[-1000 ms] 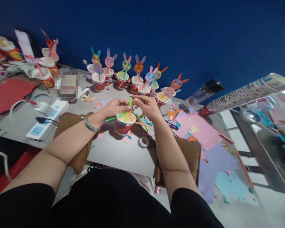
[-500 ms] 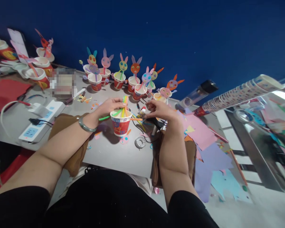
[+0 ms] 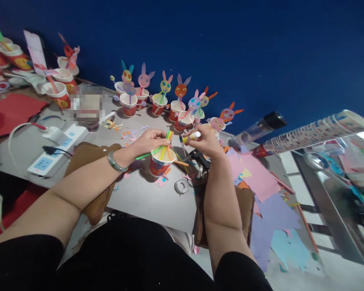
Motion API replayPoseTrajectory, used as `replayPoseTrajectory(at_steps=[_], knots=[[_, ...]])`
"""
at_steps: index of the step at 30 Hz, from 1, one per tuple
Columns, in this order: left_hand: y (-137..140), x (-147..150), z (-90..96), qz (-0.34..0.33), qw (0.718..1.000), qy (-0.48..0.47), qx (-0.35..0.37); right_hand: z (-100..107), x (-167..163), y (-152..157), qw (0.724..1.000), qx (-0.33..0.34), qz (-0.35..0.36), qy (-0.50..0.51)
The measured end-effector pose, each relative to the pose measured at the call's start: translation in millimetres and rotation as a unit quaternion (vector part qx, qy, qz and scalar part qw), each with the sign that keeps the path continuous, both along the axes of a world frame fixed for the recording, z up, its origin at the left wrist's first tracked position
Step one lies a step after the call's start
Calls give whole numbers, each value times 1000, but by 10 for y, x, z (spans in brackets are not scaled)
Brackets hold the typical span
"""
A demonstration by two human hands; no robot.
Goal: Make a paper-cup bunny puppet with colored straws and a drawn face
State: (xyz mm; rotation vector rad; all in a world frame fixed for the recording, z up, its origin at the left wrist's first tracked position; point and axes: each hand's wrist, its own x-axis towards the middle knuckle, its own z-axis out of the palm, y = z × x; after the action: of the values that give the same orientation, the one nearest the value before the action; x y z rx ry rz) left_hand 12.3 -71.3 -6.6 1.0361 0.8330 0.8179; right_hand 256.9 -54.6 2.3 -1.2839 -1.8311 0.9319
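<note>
Above a red printed paper cup [image 3: 161, 167], my left hand [image 3: 153, 141] pinches the upright ends of green, yellow and orange paper strips [image 3: 169, 136]. The strips run down into the cup, and a green one and an orange one stick out from its sides. My right hand [image 3: 204, 140] is closed around a small white and yellow tube [image 3: 191, 137], to the right of the strips and apart from them. What the tube holds cannot be made out. A pink paper cutout [image 3: 161, 182] lies beside the cup's base.
Finished cups with rabbit faces [image 3: 159, 106] line the blue wall. A roll of tape [image 3: 181, 186] lies to the right of the cup. Pink paper [image 3: 255, 173], a long stack of cups [image 3: 309, 131] and a clear bottle [image 3: 257, 128] are on the right. A power strip [image 3: 57, 150] lies left.
My right hand has picked up the small tube from the clutter and raised it toward the strips. My left hand keeps its pinch. The whole view has shifted slightly.
</note>
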Motion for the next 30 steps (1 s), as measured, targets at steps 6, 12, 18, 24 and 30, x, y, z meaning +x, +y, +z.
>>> replayPoseTrajectory(at_steps=[6, 12, 18, 24, 30], knots=[[5, 14, -6, 25, 999, 14, 19, 334, -200, -307, 996, 86, 8, -8], [31, -4, -49, 30, 997, 48, 52, 550, -347, -583, 968, 155, 90, -178], [5, 1, -35, 11, 999, 25, 42, 494, -380, -539, 950, 248, -2, -192], [3, 16, -54, 28, 996, 37, 76, 358, -467, -471, 934, 306, 1, -184], [4, 19, -56, 38, 993, 56, 100, 225, -559, -465, 913, 316, -2, -258]])
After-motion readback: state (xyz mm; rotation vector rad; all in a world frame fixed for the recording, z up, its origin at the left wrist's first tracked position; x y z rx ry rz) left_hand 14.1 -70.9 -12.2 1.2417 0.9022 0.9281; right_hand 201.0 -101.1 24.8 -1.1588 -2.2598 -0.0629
